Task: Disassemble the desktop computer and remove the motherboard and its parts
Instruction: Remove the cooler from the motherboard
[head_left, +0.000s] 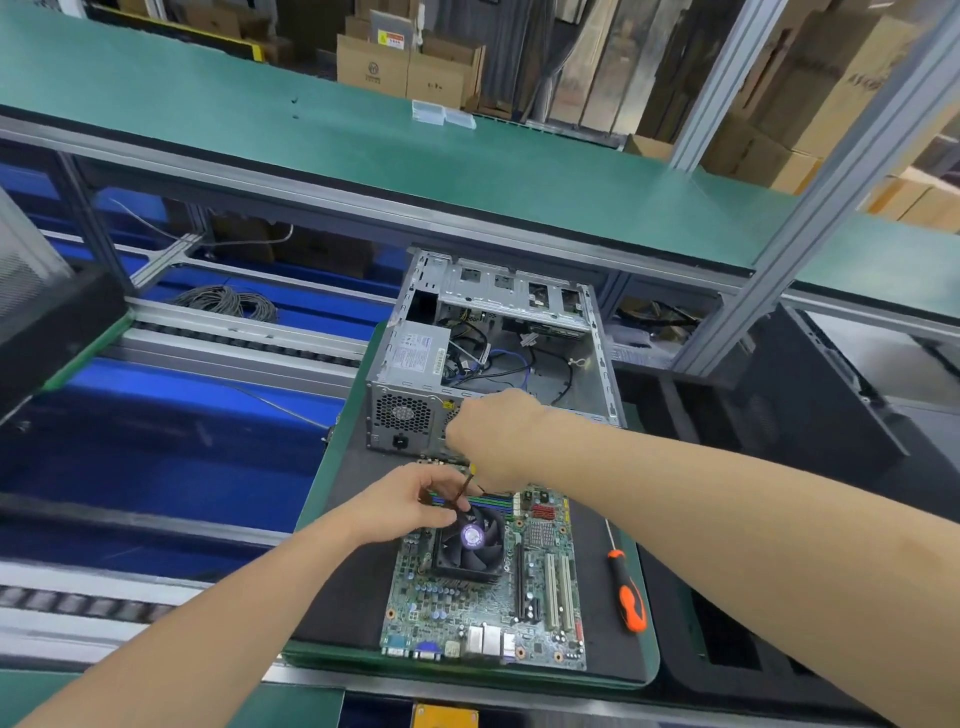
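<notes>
Motherboard (483, 597) out of case (605, 364), flat on dark mat (353, 571) just in front, free to strip. Left hand (400, 501) pinches thin fan cable (464, 491) above CPU fan (470, 538), likely taking slack so plug lifts clean. Right hand (493, 436) curled over board's far edge, fingertips hidden; grasp unclear. Screwdriver (626, 592) parked on mat right of board, within reach.

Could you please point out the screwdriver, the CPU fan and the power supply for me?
screwdriver (629, 597): head view, on its orange handle.
CPU fan (472, 535): head view, on the purple hub sticker.
power supply (415, 358): head view, on its labelled top face.
</notes>
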